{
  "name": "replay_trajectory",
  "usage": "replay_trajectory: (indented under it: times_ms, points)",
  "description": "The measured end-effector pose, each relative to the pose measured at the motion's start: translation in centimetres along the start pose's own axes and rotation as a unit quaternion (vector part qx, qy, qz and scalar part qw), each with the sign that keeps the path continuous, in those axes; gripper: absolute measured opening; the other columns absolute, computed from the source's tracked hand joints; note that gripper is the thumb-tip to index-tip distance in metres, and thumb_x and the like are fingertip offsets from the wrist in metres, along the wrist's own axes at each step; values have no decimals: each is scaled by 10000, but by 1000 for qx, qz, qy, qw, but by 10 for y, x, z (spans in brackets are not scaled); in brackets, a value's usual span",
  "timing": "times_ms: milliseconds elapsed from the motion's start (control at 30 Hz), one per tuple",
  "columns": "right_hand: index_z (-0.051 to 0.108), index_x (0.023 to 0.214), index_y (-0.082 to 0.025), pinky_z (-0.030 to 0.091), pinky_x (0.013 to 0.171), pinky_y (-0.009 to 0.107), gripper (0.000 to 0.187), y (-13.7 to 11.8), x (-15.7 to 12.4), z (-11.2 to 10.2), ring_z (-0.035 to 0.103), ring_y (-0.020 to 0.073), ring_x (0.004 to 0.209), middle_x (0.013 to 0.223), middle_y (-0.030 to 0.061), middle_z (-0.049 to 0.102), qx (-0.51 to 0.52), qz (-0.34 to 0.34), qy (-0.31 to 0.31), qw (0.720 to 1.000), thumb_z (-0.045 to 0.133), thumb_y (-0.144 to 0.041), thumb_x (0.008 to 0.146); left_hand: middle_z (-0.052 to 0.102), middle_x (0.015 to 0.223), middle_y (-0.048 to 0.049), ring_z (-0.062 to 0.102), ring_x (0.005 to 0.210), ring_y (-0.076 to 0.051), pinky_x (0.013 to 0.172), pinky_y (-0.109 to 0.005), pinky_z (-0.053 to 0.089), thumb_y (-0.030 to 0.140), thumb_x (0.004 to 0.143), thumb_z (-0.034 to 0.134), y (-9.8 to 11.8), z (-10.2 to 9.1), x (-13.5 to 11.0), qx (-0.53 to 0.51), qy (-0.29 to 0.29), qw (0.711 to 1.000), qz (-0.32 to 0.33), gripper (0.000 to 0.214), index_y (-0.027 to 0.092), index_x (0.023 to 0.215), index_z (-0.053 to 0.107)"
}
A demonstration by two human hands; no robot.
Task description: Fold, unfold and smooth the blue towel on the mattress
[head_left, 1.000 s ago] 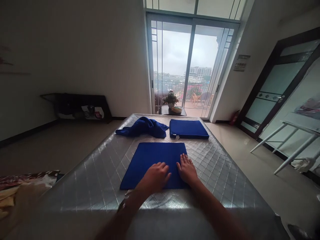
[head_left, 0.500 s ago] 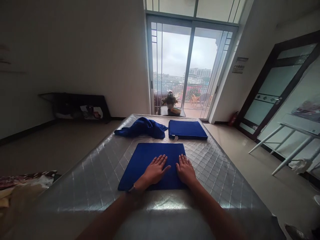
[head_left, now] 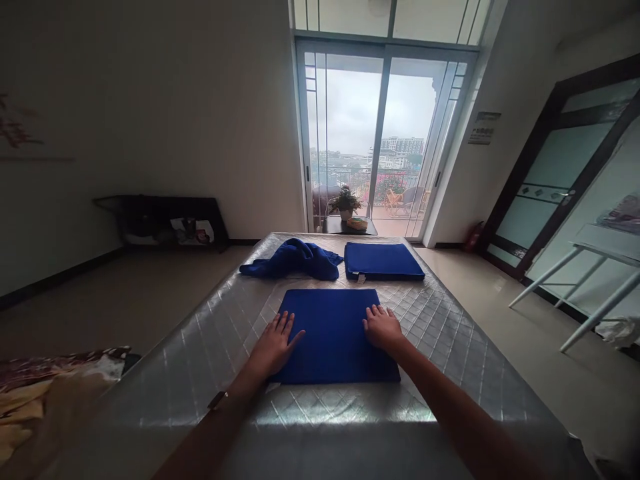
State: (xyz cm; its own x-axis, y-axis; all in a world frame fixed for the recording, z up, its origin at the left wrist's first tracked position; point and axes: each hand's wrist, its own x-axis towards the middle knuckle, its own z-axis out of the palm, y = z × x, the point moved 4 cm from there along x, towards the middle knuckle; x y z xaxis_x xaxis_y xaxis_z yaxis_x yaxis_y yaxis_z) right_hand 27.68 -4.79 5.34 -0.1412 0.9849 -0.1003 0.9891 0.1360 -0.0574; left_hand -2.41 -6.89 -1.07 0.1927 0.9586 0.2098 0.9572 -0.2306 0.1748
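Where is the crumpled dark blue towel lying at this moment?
In the head view, the crumpled dark blue towel lies at the far end of the quilted silver mattress, left of centre, beside the folded blue towel and beyond the flat blue cloth.

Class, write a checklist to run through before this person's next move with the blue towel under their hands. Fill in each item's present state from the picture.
1. The left hand lies open and flat at the left edge of the flat towel: ok.
2. The right hand lies open and flat at its right edge: ok.
3. The towel's top shows no wrinkles: ok.
4. The towel lies wholly on the quilted surface: ok.
5. It lies apart from the folded stack and the crumpled towel behind it: ok.
6. Any layers underneath are lined up: cannot tell.
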Motion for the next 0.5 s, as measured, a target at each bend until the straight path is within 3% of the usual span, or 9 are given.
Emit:
replay_trajectory:
  times_ms: [100,233,367,500]
  points:
    - [324,1571,-43,133,1233,432,619,2,21,-6,218,268,1539,1652,169,269,23,11,23,999,261,-357,1041,296,1643,-203,222,1543,-331,1233,-522,236,666,997,236,-1,2,0,7,-17,1000,-18,820,87,1569,341]
    - [233,1599,-42,106,1241,384,658,10,43,9,132,228,1559,1682,125,182,53,42,40,997,213,-406,1051,310,1642,-182,227,1543,-308,1238,-526,243,654,1005,255,-4,4,0,14,-13,1000,-17,779,126,1571,346]
    - [229,1600,-42,80,1244,371,666,17,50,28,122,215,1561,1683,113,184,73,47,62,994,212,-407,1044,326,1639,-174,219,1547,-294,1244,-498,246,654,1001,283,-8,8,1,22,-1,1000,-3,773,130,1566,359]
    - [238,1597,-34,78,1244,370,668,18,49,31,131,214,1559,1681,118,188,85,40,69,993,215,-397,1036,355,1627,-179,249,1538,-299,1225,-526,267,640,1007,265,-9,12,1,21,0,1000,9,750,142,1558,370]
